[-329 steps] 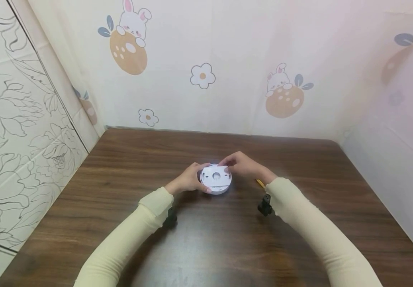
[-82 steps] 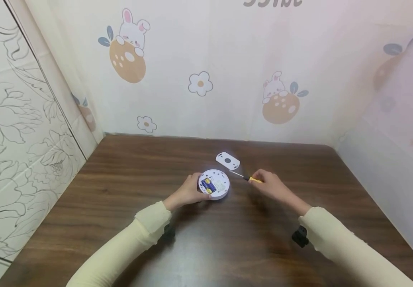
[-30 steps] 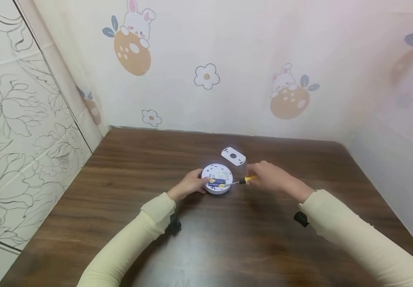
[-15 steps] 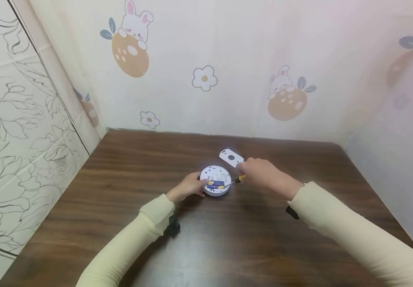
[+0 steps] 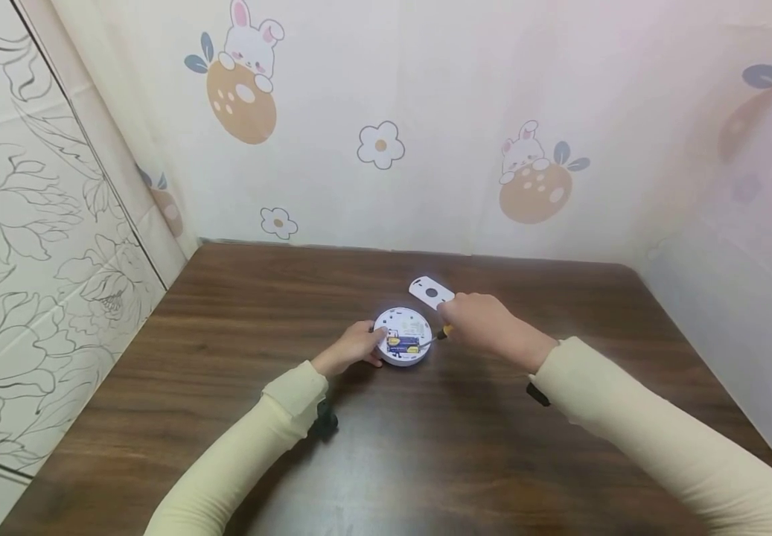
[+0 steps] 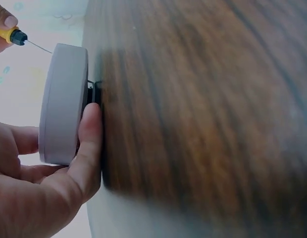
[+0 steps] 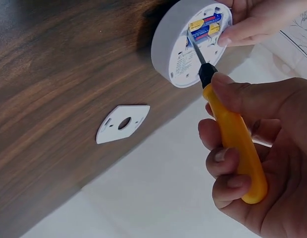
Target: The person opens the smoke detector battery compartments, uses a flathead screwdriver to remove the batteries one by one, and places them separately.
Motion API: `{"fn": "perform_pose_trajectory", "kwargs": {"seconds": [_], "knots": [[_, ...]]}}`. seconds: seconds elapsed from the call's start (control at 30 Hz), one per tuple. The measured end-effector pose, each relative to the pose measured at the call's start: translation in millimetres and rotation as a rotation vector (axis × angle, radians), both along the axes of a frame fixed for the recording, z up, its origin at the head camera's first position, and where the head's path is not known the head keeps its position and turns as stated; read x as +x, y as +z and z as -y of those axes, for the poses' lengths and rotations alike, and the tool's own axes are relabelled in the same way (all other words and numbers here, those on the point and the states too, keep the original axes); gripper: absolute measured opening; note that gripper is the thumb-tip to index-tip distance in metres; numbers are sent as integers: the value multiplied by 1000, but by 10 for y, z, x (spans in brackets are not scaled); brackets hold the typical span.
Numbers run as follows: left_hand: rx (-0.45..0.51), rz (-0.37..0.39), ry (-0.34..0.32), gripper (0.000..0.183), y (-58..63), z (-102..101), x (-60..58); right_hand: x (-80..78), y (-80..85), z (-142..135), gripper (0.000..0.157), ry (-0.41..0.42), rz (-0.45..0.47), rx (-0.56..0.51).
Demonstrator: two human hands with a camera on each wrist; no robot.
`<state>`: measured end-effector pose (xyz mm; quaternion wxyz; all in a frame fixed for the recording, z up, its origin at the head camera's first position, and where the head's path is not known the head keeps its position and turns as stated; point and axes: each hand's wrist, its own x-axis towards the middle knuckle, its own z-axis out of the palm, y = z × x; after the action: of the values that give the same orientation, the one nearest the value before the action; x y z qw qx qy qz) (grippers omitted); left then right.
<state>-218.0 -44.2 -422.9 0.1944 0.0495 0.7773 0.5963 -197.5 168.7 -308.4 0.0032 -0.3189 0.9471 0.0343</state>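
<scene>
My left hand (image 5: 356, 344) grips the left side of a round white device (image 5: 404, 317), its thumb on the upturned face. In the left wrist view the device's pale side wall (image 6: 64, 106) stands between thumb and fingers, with a black part beneath. Blue-and-yellow batteries (image 7: 206, 30) sit side by side in a compartment on that face. My right hand (image 5: 486, 321) holds a screwdriver (image 7: 236, 141) by its yellow handle, fingers curled round it. The screwdriver's thin metal tip is right at the end of a battery.
A flat white cover plate (image 7: 108, 132) with a central hole lies on the brown wooden table (image 5: 278, 290), behind the device and close to my right hand. A patterned curtain (image 5: 453, 149) hangs along the table's far edge.
Earlier the plate was on the device; it lies on the table now. My right hand has taken up the screwdriver and brought its tip left to the batteries. My left hand keeps its grip.
</scene>
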Motion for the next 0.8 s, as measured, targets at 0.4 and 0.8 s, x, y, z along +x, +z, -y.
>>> {"fn": "perform_pose_trajectory", "kwargs": {"seconds": [0.4, 0.8], "knots": [[87, 60, 31, 32, -8, -2, -5, -13, -105, -125, 14, -52, 87, -90], [90, 99, 70, 36, -16, -25, 0, -29, -322, -369, 13, -63, 151, -339]]}}
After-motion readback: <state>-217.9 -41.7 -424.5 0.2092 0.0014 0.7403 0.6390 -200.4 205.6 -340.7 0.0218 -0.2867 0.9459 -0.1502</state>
